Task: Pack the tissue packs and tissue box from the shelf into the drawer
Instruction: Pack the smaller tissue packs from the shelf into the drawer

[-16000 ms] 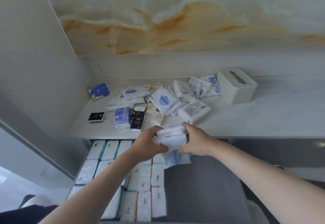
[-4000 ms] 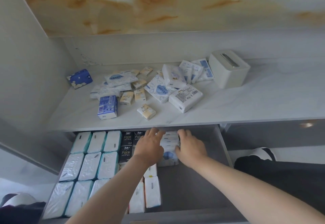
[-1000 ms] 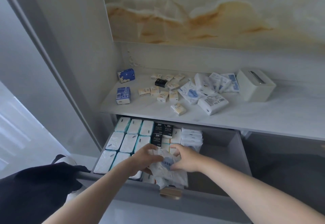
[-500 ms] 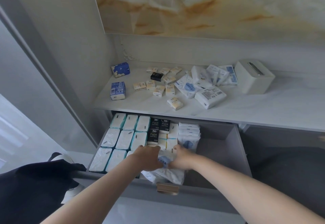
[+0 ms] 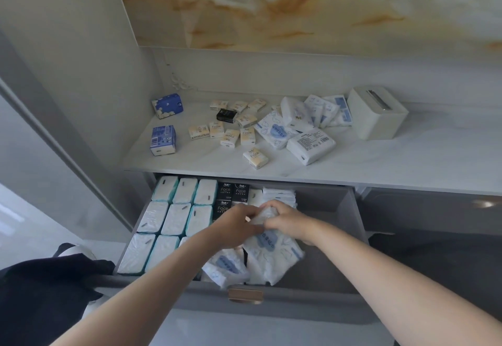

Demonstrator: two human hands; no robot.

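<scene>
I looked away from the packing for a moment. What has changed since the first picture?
The black Face packs went from the shelf into the drawer, and a white stack now stands beside them. The left hand and right hand grip soft blue-printed packs at the drawer's front. The tissue box and cream packs stayed on the shelf.

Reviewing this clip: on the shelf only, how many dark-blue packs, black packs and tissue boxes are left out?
Blue packs: 2
Black pack: 1
Tissue box: 1
Total: 4
</scene>
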